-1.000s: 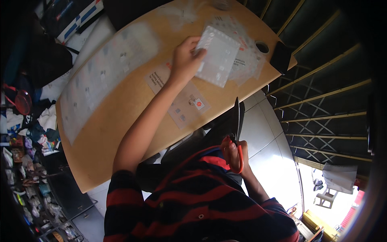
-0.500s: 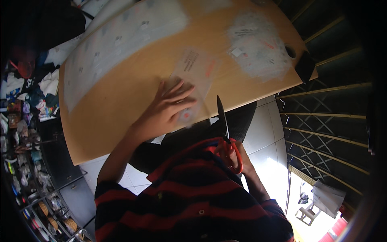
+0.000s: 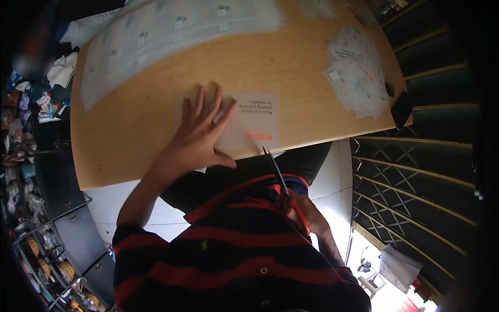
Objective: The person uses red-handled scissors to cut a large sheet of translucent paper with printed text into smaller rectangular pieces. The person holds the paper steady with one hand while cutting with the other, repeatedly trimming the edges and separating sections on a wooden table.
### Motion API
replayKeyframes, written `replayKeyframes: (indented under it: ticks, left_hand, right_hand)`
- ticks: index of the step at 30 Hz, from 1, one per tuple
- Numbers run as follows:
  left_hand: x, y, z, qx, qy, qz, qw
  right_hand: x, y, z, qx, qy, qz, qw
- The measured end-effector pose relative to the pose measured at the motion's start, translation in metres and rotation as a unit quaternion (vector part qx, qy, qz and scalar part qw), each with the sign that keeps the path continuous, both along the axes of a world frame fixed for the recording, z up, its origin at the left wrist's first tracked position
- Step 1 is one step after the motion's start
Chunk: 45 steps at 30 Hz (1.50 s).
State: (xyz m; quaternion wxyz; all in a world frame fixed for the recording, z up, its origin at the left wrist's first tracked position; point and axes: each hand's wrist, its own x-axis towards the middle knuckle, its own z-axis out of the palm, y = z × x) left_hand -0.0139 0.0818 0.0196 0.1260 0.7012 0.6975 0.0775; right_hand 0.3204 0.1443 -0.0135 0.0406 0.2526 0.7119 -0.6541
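Wooden table (image 3: 135,130), left hand (image 3: 200,136) splayed flat on clear bag (image 3: 249,120), right hand (image 3: 306,213) clenched around red-handled scissors (image 3: 283,187)

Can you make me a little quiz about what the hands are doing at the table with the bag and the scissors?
1. True or false: the left hand lies flat with spread fingers on the clear plastic bag.
2. Which hand holds the red-handled scissors?
A. the left hand
B. the right hand
C. neither hand
3. Fill in the word: the stack of clear bags lies near the table's ______ end, seen from the person.

Key
1. True. The palm and fingers press on the bag on the wooden table.
2. B. The blades point up toward the table's near edge, close to the bag.
3. Right.
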Motion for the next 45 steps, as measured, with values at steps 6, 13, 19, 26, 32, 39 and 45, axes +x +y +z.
replayKeyframes:
  ticks: [6,13,19,26,32,39,45]
  left_hand:
    - [0.039,-0.039,-0.019,0.055,-0.002,0.089,0.994]
    - [0.045,-0.032,-0.021,0.114,-0.065,0.185,0.974]
    - [0.057,-0.013,-0.022,0.114,-0.037,0.205,0.971]
    - [0.082,-0.018,-0.039,0.11,0.01,0.184,0.977]
    - [0.085,-0.022,-0.032,0.089,-0.011,0.186,0.978]
    - [0.079,-0.02,-0.03,0.107,-0.008,0.179,0.978]
    - [0.077,-0.023,-0.031,0.074,-0.024,0.172,0.982]
  right_hand:
    - [0.003,-0.004,0.0,-0.013,-0.015,0.029,0.999]
    - [0.006,0.0,0.007,-0.029,-0.05,0.068,0.996]
    - [-0.012,-0.004,0.013,0.01,-0.027,0.028,0.999]
    - [-0.035,-0.008,0.006,0.091,-0.107,0.024,0.99]
    - [-0.041,-0.01,0.011,0.106,-0.051,-0.004,0.993]
    - [-0.039,-0.011,0.013,0.06,-0.085,-0.02,0.994]
    - [-0.037,-0.01,0.015,0.05,-0.114,-0.009,0.992]
